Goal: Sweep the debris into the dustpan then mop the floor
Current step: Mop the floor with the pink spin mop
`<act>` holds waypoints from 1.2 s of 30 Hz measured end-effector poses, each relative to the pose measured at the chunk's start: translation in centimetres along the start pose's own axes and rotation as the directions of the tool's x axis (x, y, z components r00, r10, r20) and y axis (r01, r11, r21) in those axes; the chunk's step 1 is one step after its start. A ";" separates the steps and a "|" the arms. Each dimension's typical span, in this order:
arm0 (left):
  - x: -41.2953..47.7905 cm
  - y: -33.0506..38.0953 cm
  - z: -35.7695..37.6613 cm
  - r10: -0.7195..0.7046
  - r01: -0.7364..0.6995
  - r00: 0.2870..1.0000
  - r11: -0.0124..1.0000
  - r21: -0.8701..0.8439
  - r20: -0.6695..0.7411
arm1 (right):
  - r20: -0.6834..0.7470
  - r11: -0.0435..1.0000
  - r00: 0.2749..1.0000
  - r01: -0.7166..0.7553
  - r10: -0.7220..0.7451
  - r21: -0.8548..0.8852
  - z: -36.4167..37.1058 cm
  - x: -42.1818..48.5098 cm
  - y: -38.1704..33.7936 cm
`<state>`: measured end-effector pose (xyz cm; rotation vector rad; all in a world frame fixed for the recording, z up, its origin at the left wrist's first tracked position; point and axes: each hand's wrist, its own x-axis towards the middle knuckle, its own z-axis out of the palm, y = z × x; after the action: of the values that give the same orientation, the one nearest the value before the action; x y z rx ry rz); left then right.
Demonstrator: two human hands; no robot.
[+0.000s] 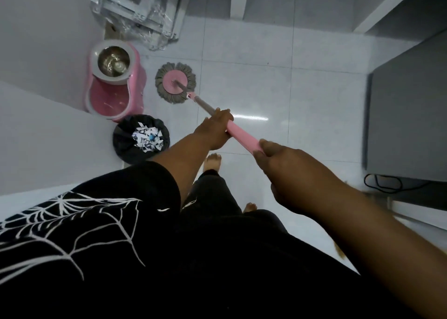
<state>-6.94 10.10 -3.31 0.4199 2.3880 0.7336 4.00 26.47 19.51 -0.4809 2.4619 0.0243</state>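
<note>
The mop (205,106) slants from frame centre up and left. Its far end is buried in the right hand (280,166), and the left hand (214,131) covers the spot where the steel pole meets the pink grip (242,138). Both hands are curled round the shaft, the left higher in the frame and the right at the grip's end. The right forearm is blurred and runs out at the lower right edge.

The mop head (169,81) lies flat on the white tiled floor (266,88), upper left of centre. It is a pink disc ringed by grey-brown strands, and the pole crosses its lower right fringe.

Just left of it stands a pink bucket (140,76) with a steel basket (113,60) in its upper end. Below the bucket, a bin (121,134) lined in black overlaps the bucket's lower edge and holds torn paper (147,137).

Two bare feet (214,160) show between the arms, partly hidden by dark trousers. A black shirt (72,217) with a white web print fills the lower left.

Something wrapped in clear plastic (145,11) at the top is cut off and hard to make out. A dark cabinet (406,125) at the right has smeared edges, with a black cable (382,183) looped below it.
</note>
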 end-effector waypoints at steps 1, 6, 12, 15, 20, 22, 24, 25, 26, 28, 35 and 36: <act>1.0 -1.0 -1.3 -0.006 0.006 1.000 1.000 0.001 0.006 | -0.015 1.000 1.000 -0.002 0.002 0.022 -0.6 1.5 -0.2; 4.7 -4.8 -5.7 -0.032 0.030 0.998 0.999 0.043 0.056 | -0.056 0.994 0.998 -0.009 0.015 0.112 -2.1 7.5 -0.9; 5.2 -5.5 -5.9 -0.022 0.013 0.994 0.996 0.088 0.104 | -0.060 0.984 0.995 -0.065 0.076 0.165 -0.9 8.0 -1.6; 3.6 -4.9 -4.6 -0.006 -0.003 0.994 0.996 0.086 0.110 | -0.068 0.982 0.992 -0.092 0.104 0.166 0.5 6.0 -2.7; -1.3 -2.8 -0.3 0.064 -0.080 0.987 0.990 0.112 0.145 | -0.043 0.973 0.986 -0.154 0.164 0.169 4.1 -0.3 -5.4; -4.1 -1.4 2.1 0.095 -0.117 0.980 0.986 0.121 0.174 | -0.031 0.968 0.980 -0.186 0.194 0.168 6.1 -3.7 -6.8; -7.2 0.3 4.8 0.129 -0.157 0.970 0.980 0.126 0.206 | -0.008 0.955 0.973 -0.227 0.233 0.192 8.3 -7.6 -8.5; -8.8 1.1 6.1 0.157 -0.185 0.964 0.975 0.120 0.213 | 0.003 0.946 0.967 -0.251 0.256 0.205 9.4 -9.6 -9.3; -10.4 1.8 7.3 0.187 -0.215 0.958 0.970 0.112 0.218 | 0.011 0.938 0.960 -0.274 0.278 0.214 10.3 -11.6 -10.0; -13.1 3.1 9.4 0.243 -0.271 0.942 0.957 0.099 0.231 | 0.027 0.920 0.948 -0.315 0.318 0.234 11.8 -15.1 -11.5; -17.6 4.0 12.0 0.309 -0.368 0.907 0.912 0.180 0.288 | 0.031 0.922 0.968 -0.245 0.248 0.299 13.9 -21.4 -14.5; -17.8 3.7 11.9 0.316 -0.379 0.904 0.904 0.196 0.288 | 0.035 0.926 0.975 -0.220 0.220 0.306 13.9 -21.6 -14.8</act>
<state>14.63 9.83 -1.03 1.0099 2.1899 0.4935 33.11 21.69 22.39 -0.0668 2.4474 -0.2645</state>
